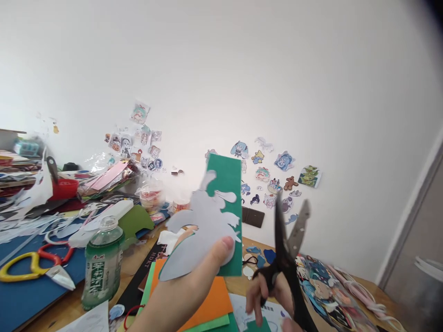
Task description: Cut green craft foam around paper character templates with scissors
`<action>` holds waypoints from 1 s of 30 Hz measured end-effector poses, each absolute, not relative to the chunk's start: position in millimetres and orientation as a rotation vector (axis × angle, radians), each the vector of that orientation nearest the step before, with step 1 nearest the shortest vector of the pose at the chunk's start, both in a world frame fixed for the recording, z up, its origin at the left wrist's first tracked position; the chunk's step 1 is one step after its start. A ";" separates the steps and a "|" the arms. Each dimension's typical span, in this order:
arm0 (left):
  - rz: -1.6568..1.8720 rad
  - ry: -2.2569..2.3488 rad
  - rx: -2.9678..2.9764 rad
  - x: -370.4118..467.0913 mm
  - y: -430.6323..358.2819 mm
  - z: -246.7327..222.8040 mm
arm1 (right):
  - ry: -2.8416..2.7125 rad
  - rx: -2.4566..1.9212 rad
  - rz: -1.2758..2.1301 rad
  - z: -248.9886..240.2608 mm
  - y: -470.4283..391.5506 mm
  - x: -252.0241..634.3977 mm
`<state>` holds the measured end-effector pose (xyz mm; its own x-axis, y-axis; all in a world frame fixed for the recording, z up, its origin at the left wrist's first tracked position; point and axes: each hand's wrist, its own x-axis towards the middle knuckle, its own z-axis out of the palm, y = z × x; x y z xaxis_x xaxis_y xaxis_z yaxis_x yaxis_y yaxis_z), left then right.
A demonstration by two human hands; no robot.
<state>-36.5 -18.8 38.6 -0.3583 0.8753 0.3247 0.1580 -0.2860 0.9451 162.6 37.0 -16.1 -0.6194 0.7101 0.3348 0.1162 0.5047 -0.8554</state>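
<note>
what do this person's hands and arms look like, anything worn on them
The left hand and right hand are gloveless. No sleeve shows on the visible left forearm. A thin red loop shows at its edge; whether it is worn is unclear.

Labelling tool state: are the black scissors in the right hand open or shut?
Open: the black scissors show two blades spread in a V above the right hand.

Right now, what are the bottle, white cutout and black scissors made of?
The bottle looks like clear, glossy plastic, maybe glass: see-through, with highlights. The white cutout seems matte paper or thin card: flat, no shine. The black scissors probably have metal blades, one showing grey and speckled; blur hides their finish.
</note>
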 end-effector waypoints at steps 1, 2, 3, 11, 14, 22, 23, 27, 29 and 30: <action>1.615 1.412 1.335 -33.4 -19.6 37.8 | -2.005 -0.658 1.089 -14.1 34.8 160.3; 1.521 1.397 1.378 -30.4 -19.7 36.6 | -1.933 -0.641 1.078 -12.1 31.3 157.6; 1.437 1.366 1.439 -27.6 -19.2 35.1 | -1.840 -0.620 1.072 -10.3 27.0 154.4; 1.178 1.112 1.609 -21.8 -9.4 27.3 | -1.475 -0.706 0.963 -5.1 8.8 136.6; 1.129 1.080 1.703 -21.6 -8.4 28.4 | -1.556 -0.665 0.930 -11.1 16.4 143.0; 1.411 1.162 1.649 -24.1 -0.6 26.7 | -1.703 -0.752 0.697 -11.0 28.2 169.3; 1.492 1.119 1.647 -26.2 2.3 27.5 | -1.711 -0.777 0.661 -7.5 26.3 170.7; 1.921 1.197 1.709 -32.6 8.2 30.3 | -1.728 -0.940 0.579 6.7 15.7 174.4; 1.932 1.307 1.956 -31.7 6.3 29.8 | -1.819 -1.076 0.550 11.3 11.7 176.7; 1.827 1.317 2.133 -30.1 4.8 29.0 | -1.882 -1.126 0.548 12.8 10.3 178.0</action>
